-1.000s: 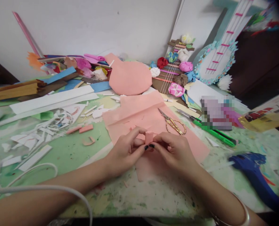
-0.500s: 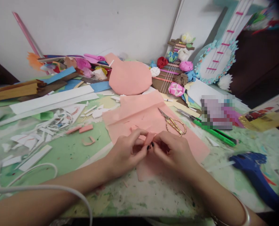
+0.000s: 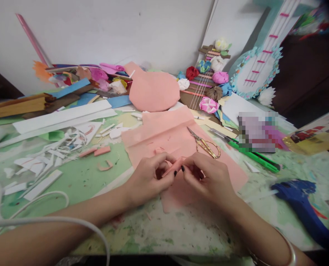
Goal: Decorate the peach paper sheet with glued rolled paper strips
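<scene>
Head view: my left hand [image 3: 149, 177] is pinching a small, folded-looking pink strip [image 3: 178, 163] between thumb and fingers, while my right hand [image 3: 209, 175] is gripping its far end with thumb and finger drawn narrow. The strip is sitting between both hands, over the pink sheet [image 3: 167, 122]; I'm likely holding both ends so it isn't springing open. Gold-handled scissors [image 3: 206, 147] are lying on the sheet, just beyond my right hand, probably for easy reach. On the bench [image 3: 125, 240], the blue glue gun [image 3: 300, 207] is resting farther right, apparently set apart from the sheet.
</scene>
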Demonstrator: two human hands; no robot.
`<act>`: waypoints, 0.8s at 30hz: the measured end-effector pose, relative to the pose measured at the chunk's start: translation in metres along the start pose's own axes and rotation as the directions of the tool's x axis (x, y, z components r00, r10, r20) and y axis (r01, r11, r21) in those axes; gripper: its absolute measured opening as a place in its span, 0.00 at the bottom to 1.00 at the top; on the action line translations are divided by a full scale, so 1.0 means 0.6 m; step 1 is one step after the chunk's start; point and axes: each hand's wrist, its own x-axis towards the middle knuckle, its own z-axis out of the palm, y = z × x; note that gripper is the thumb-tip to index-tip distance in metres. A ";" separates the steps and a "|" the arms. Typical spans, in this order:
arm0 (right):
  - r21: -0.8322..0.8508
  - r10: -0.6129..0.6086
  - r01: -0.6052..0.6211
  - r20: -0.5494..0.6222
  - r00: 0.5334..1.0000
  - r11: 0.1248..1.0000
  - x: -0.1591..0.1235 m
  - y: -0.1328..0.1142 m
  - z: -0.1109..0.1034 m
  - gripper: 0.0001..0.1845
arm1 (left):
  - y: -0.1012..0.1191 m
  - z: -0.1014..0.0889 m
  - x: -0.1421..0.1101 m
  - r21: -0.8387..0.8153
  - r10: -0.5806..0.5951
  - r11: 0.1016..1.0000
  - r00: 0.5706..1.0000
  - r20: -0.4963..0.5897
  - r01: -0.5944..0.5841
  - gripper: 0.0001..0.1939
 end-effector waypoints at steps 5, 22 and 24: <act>0.003 0.005 -0.005 -0.021 1.000 1.000 0.000 -0.002 -0.001 0.07 | 0.004 -0.006 0.002 0.113 0.039 0.993 0.999 0.006 -0.039 0.07; 0.136 0.307 -0.285 -0.191 0.932 0.949 0.003 -0.002 -0.012 0.17 | 0.013 -0.008 0.002 0.168 0.032 0.985 0.997 0.074 -0.044 0.09; 0.185 0.326 -0.301 -0.122 0.937 0.935 0.004 -0.002 -0.012 0.15 | 0.014 -0.009 0.002 0.162 0.027 0.986 0.998 0.061 -0.037 0.09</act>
